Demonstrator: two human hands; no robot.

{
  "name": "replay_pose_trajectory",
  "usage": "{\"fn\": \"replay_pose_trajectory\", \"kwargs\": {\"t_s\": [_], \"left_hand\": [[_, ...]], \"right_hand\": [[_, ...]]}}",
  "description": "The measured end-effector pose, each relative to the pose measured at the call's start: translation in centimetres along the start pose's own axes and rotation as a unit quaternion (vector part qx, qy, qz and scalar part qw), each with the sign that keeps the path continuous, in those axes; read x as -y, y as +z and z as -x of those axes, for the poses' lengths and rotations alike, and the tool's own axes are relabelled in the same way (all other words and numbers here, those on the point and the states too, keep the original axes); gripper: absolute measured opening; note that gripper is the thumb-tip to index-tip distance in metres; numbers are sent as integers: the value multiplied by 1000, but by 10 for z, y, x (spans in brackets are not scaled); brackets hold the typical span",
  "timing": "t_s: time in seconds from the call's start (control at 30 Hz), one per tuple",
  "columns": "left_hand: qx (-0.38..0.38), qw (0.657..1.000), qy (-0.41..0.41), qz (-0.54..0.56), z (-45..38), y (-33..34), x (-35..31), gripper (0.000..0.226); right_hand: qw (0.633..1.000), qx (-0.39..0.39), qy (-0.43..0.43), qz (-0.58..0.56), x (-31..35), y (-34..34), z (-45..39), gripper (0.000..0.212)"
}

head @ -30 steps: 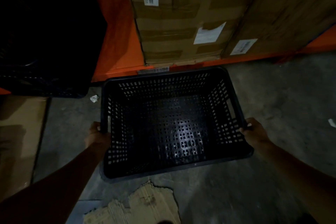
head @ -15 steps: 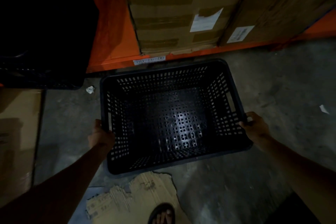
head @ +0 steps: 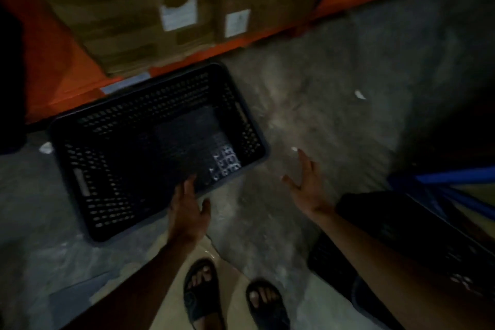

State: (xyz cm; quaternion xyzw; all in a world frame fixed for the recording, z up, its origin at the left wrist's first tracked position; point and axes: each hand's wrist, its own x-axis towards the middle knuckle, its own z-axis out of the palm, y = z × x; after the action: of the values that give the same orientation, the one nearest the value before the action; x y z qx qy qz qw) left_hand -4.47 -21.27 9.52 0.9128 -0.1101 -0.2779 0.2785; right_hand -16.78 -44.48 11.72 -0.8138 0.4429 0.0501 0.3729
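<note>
An empty black perforated plastic basket sits on the concrete floor in front of an orange rack beam. My left hand hovers over the basket's near rim with fingers straight, holding nothing. My right hand is off to the right of the basket, above bare floor, fingers spread and empty. The frame is blurred by motion.
Cardboard boxes with white labels fill the orange rack behind. A second black basket lies at the lower right beside a blue frame. My sandalled feet stand on flattened cardboard. Small paper scraps dot the floor.
Both hands have let go of the basket's side rims and opened. The basket now rests on the floor to the left, and the view has swung right and down, showing my feet.
</note>
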Motion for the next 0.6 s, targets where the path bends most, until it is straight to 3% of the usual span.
{"fn": "replay_pose_trajectory", "kwargs": {"t_s": [0.2,0.33,0.4,0.6], "left_hand": [[214,974,37,67,83,97,-102,62],[334,941,27,51,140,178,-158,60],[355,934,25,32,157,217,-174,63],[305,952,16,-21,171,309,-194,70]], "right_hand": [[991,-50,118,-44,-99,-82,72,85],[958,-131,251,-54,-219,-137,118,81],[928,-163,331,-53,-277,-160,141,83],[846,-191,497,-16,-440,-198,212,95]]}}
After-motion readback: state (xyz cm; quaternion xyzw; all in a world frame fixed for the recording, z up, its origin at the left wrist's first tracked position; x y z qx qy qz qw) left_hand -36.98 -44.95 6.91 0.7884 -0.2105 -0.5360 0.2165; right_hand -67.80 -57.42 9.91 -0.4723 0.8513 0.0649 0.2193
